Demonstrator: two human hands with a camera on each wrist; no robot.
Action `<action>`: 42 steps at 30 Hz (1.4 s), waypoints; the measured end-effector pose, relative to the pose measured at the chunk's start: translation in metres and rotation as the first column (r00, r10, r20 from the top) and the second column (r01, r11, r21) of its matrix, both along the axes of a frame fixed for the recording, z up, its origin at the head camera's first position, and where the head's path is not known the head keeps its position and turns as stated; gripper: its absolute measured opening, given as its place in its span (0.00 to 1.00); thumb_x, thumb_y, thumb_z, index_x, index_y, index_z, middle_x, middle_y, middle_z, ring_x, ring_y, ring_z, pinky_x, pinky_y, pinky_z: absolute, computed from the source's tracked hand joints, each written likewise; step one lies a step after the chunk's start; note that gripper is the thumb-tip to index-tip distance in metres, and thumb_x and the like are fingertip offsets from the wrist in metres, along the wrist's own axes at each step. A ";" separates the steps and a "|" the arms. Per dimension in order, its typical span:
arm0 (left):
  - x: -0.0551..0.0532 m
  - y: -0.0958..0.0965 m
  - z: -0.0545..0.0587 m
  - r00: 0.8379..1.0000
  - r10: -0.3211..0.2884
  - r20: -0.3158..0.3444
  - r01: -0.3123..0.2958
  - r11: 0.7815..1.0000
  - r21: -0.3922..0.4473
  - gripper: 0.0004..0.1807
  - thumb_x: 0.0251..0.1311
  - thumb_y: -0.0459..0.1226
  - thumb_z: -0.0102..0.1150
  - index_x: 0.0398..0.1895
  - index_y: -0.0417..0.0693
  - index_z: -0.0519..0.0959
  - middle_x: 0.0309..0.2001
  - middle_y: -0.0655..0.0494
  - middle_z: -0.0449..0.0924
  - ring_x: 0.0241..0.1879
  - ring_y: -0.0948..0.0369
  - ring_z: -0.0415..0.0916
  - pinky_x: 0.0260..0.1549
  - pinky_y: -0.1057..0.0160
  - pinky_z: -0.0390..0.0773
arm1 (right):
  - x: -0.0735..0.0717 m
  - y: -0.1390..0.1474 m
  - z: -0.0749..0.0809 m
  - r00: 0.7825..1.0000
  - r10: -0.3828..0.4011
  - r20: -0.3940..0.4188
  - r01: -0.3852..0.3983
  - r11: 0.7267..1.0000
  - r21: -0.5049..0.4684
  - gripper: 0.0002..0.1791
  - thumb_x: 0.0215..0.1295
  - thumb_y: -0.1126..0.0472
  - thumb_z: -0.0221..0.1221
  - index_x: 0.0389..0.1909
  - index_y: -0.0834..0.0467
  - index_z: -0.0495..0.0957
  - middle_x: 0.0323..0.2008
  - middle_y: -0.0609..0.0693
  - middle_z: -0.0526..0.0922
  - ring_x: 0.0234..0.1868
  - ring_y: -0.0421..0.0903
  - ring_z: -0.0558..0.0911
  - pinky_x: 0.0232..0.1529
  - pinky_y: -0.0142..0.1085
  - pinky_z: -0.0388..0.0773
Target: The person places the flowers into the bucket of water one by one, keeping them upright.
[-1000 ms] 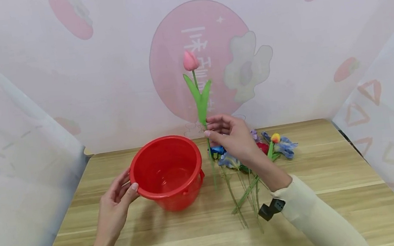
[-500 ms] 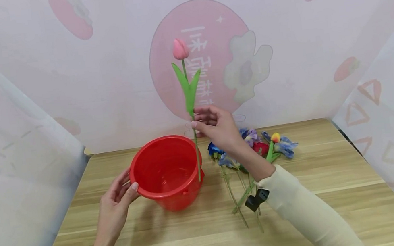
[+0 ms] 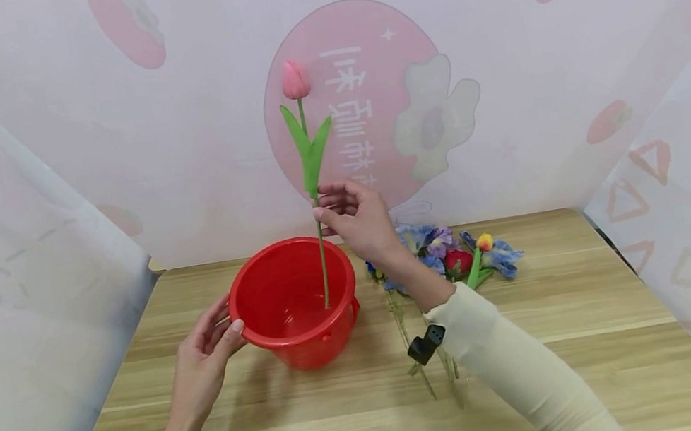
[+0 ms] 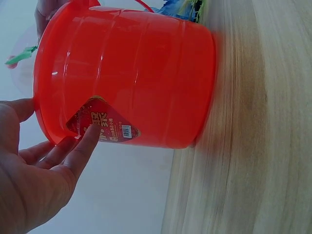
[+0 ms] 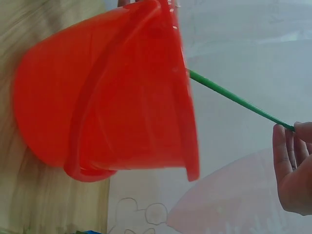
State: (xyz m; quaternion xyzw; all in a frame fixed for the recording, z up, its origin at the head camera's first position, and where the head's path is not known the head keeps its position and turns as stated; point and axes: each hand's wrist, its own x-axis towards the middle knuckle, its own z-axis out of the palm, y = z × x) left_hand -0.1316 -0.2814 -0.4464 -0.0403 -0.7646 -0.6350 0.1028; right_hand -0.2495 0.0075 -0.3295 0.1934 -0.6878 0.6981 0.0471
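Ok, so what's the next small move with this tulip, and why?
Probably lower the right hand a little, since the pink tulip it pinches hangs stem-down into the red bucket, which the left hand holds.

Bucket point(image 4: 146, 63) label point(image 4: 106, 122): gold characters point(image 4: 101, 118), barcode point(image 4: 126, 131); backdrop point(image 3: 504, 34): white characters point(image 3: 350, 112); illegible.

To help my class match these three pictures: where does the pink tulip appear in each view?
Head: pink tulip upright, slightly left of centre.
Left wrist: small, near the left edge, upper part; leaf and bloom show.
Right wrist: only its green stem, slanting right of centre.
Shared landmark: red bucket.
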 end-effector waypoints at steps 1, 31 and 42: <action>0.000 0.000 0.000 1.000 -0.001 -0.001 0.001 1.000 0.002 0.33 0.77 0.34 0.61 0.82 0.42 0.65 0.70 0.42 0.75 0.62 0.68 0.84 0.49 0.68 0.89 | 0.000 -0.002 -0.001 1.000 0.001 -0.002 -0.001 1.000 0.010 0.18 0.73 0.70 0.66 0.61 0.65 0.81 0.49 0.63 0.87 0.47 0.59 0.88 0.47 0.49 0.93; 0.000 -0.002 -0.002 1.000 -0.025 -0.009 0.025 0.999 0.022 0.33 0.78 0.33 0.60 0.82 0.41 0.64 0.70 0.43 0.75 0.63 0.67 0.83 0.50 0.67 0.89 | 0.004 -0.056 -0.044 0.988 0.110 0.107 -0.134 0.956 0.260 0.15 0.73 0.67 0.67 0.57 0.60 0.84 0.48 0.56 0.90 0.41 0.44 0.88 0.46 0.46 0.94; 0.000 -0.002 -0.003 1.000 -0.017 0.002 0.017 1.000 0.018 0.33 0.78 0.34 0.59 0.83 0.43 0.63 0.71 0.44 0.75 0.62 0.68 0.84 0.51 0.67 0.89 | 0.001 -0.073 -0.049 0.978 0.079 0.192 -0.140 0.935 0.326 0.14 0.72 0.67 0.68 0.56 0.58 0.85 0.46 0.53 0.90 0.40 0.42 0.88 0.43 0.41 0.94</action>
